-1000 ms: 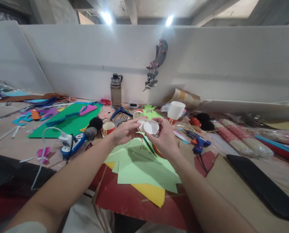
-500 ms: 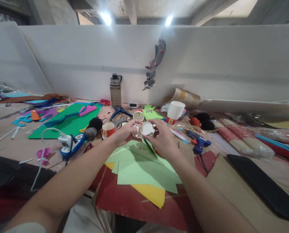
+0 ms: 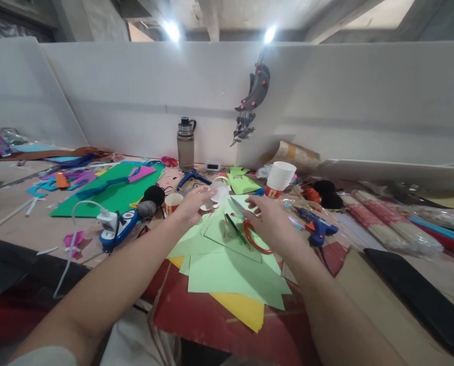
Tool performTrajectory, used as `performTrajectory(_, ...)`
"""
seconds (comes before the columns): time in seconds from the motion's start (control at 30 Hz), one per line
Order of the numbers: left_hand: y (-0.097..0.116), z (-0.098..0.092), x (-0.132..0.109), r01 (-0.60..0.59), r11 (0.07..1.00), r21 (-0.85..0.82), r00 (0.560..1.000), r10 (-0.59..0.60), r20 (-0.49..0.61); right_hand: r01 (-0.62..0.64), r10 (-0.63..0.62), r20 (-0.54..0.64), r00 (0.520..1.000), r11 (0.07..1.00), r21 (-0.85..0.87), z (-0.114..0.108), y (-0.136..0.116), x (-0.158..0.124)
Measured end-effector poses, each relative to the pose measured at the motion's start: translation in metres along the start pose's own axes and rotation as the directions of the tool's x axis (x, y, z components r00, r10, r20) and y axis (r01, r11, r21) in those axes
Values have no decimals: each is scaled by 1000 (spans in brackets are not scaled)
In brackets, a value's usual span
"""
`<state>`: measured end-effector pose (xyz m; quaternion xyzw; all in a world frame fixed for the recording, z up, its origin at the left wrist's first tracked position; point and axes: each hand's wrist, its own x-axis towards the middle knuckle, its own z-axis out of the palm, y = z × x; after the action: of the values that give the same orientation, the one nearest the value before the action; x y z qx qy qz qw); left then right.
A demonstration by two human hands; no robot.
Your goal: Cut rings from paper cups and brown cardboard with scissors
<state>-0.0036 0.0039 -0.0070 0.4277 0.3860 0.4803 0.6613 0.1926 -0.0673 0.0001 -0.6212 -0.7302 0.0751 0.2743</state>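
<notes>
My left hand (image 3: 197, 204) pinches a white round paper piece (image 3: 220, 192), blurred, with more white paper under the fingers. My right hand (image 3: 264, 213) hovers with fingers apart beside a pair of scissors (image 3: 260, 248) with orange-red handles, and nothing shows in its grasp. The scissors and a dark green pencil (image 3: 236, 229) lie on light green paper sheets (image 3: 227, 272). A red-and-white paper cup (image 3: 172, 203) stands left of my left hand. Another cup is partly hidden behind the white piece.
A stack of paper cups (image 3: 281, 177) stands behind my right hand. To the right lie a blue glue gun (image 3: 318, 226), bundled sticks (image 3: 387, 218) and a black phone-like slab (image 3: 413, 300). A water bottle (image 3: 186, 147) stands by the back board; a blue power strip (image 3: 118, 231) lies left.
My right hand has let go of the white paper and moved right and slightly down, uncovering the scissors. My left hand keeps the white paper. The view has shifted slightly.
</notes>
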Motion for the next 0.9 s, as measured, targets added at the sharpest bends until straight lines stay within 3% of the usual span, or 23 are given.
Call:
performTrajectory(0.1,4,-6,6,-42,997,-68,993,34,-114,-117,229,256,939,914,-388,-4,4,-2)
performTrajectory(0.2,7,-10,9,-90,990,-111,983,71,-170,-76,295,361,885,855,-513,-5,0,-6)
performTrajectory(0.3,10,-11,9,-128,979,-161,978,98,-182,-79,292,339,894,848,-524,-4,-6,-8)
performTrajectory(0.43,13,-10,8,-161,958,-236,979,124,-164,-188,331,310,891,892,-411,-2,-1,-5)
performTrajectory(0.53,14,-9,7,-172,945,-277,979,133,-157,-240,296,183,937,931,-276,-1,9,-1)
performTrajectory(0.63,14,-10,6,-174,941,-291,981,140,-134,-108,108,1,994,992,-70,2,13,2)
performTrajectory(0.73,14,-11,6,-167,936,-310,981,128,-144,119,-110,-93,990,988,96,6,9,1)
performTrajectory(0.9,16,-11,6,-168,919,-358,981,118,-156,165,-151,-134,979,981,101,8,-2,-2)
